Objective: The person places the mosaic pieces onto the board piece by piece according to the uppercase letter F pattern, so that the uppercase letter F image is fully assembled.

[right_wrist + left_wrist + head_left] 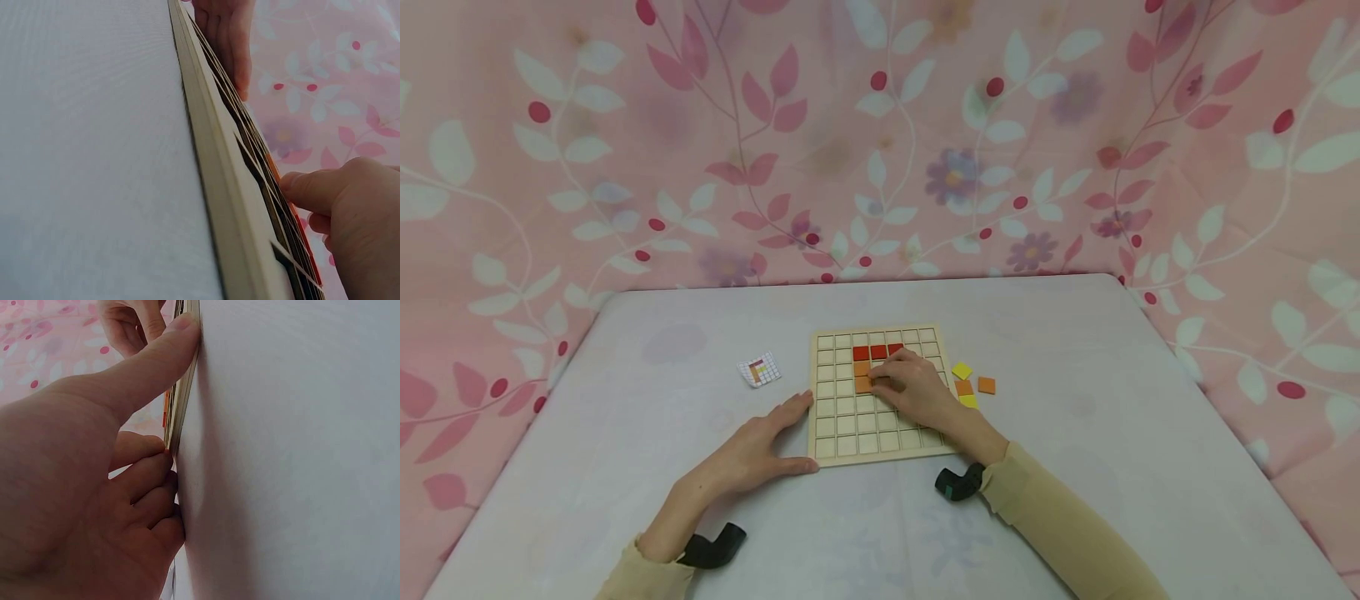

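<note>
A wooden grid board (825,427) lies on the table, with three red tiles (878,352) in a row and orange tiles (862,367) in a column beneath the leftmost one. My left hand (747,454) rests at the board's left side, its fingertips at the left edge and thumb at the near left corner. Over the middle of the grid is my right hand (917,389), thumb and forefinger apart and touching down beside the orange tiles. In the right wrist view the thumb (312,189) meets the board's surface close to an orange tile. The cells under this hand are hidden.
Loose tiles lie right of the board: a yellow one (962,371), an orange one (987,385) and others partly behind the right hand. A small paper card (760,370) with a coloured grid pattern sits to the left. Pink floral cloth (880,150) hangs behind the table.
</note>
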Available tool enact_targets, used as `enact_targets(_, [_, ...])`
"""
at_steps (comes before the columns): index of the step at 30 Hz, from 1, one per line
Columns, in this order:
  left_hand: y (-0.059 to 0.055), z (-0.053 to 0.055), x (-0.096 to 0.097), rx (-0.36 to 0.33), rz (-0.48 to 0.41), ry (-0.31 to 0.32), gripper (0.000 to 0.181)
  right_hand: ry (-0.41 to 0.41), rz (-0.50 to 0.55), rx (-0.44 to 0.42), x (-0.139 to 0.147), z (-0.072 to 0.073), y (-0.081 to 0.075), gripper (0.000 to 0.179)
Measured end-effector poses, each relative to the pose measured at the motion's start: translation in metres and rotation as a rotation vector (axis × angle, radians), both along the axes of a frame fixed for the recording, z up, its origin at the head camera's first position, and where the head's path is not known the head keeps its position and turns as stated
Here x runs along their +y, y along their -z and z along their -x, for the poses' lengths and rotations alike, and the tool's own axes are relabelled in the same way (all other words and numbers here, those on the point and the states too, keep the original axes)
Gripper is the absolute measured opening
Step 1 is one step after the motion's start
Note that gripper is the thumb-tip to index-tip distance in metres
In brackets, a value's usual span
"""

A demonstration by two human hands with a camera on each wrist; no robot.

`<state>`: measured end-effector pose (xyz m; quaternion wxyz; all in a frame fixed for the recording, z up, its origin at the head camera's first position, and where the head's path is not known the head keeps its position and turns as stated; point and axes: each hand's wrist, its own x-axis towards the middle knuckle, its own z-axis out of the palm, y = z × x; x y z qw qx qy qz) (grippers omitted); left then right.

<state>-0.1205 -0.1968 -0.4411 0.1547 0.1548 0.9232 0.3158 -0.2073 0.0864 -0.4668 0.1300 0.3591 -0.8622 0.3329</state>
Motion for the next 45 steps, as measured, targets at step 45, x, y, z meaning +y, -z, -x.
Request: enact_targets(45, [-0.001,-0.001,0.002,-0.012,0.000,-0.019,0.102,0.087,0.116,-0.127,0.101,0.009,-0.036,0.022])
